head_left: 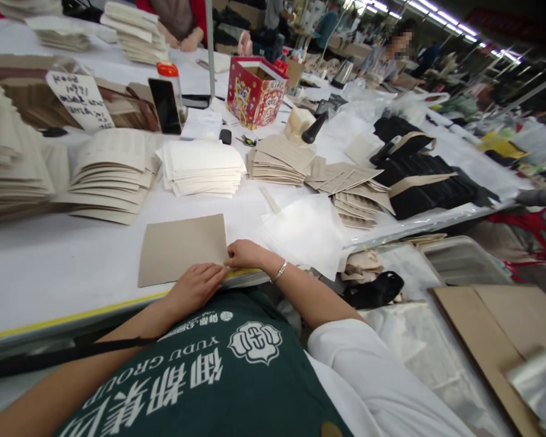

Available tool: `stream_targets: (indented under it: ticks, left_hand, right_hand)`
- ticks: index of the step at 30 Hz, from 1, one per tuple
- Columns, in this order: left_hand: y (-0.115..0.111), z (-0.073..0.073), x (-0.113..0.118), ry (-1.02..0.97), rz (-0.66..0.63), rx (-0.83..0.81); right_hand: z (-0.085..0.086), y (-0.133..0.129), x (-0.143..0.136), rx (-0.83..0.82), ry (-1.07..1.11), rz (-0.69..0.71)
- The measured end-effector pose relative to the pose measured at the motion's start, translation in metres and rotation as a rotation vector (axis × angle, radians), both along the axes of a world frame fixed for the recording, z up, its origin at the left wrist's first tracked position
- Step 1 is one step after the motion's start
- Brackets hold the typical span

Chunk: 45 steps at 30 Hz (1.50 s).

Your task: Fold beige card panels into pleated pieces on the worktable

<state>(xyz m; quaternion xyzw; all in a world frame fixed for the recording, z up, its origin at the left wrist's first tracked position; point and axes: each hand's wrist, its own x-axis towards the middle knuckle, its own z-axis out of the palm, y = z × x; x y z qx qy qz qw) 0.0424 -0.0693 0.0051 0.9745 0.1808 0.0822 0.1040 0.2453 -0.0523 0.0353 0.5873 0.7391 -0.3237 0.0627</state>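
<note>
A flat greyish-tan rectangular sheet (pixel 182 250) lies near the front edge of the white table. My left hand (pixel 199 286) rests along the sheet's lower right edge, its fingers stretched out and pointing right. Right beside it, my right hand (pixel 246 254) is closed, thumb and fingers pinched at the sheet's lower right corner. The fingertips of both hands nearly meet there. Just right of my right hand lie thin white sheets (pixel 303 227), which overhang the table edge.
Behind the sheet stand stacks of white pieces (pixel 204 167), cream pieces (pixel 111 164) and tan pieces (pixel 279 158). Further back are a red patterned box (pixel 257 91), a phone (pixel 164 106) and black pieces (pixel 437 182). Cardboard (pixel 491 340) lies at lower right. Other people work beyond.
</note>
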Motion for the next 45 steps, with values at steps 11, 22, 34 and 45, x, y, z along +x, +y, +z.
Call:
stream_targets:
  ticks: [11, 22, 34, 45]
  left_hand:
    - [0.010, -0.001, 0.007, 0.005, 0.003, 0.076]
    - [0.018, 0.003, 0.012, -0.023, -0.104, 0.138]
    - [0.014, 0.008, 0.023, 0.131, -0.074, 0.183]
    - [0.014, 0.001, 0.019, 0.061, -0.085, 0.242]
  right_hand:
    - [-0.009, 0.036, 0.020, -0.236, 0.470, -0.207]
    - [-0.001, 0.028, 0.017, -0.388, 0.487, -0.190]
    - [0.005, 0.028, 0.012, -0.472, 0.524, -0.251]
    - [0.000, 0.030, 0.013, -0.394, 0.463, -0.160]
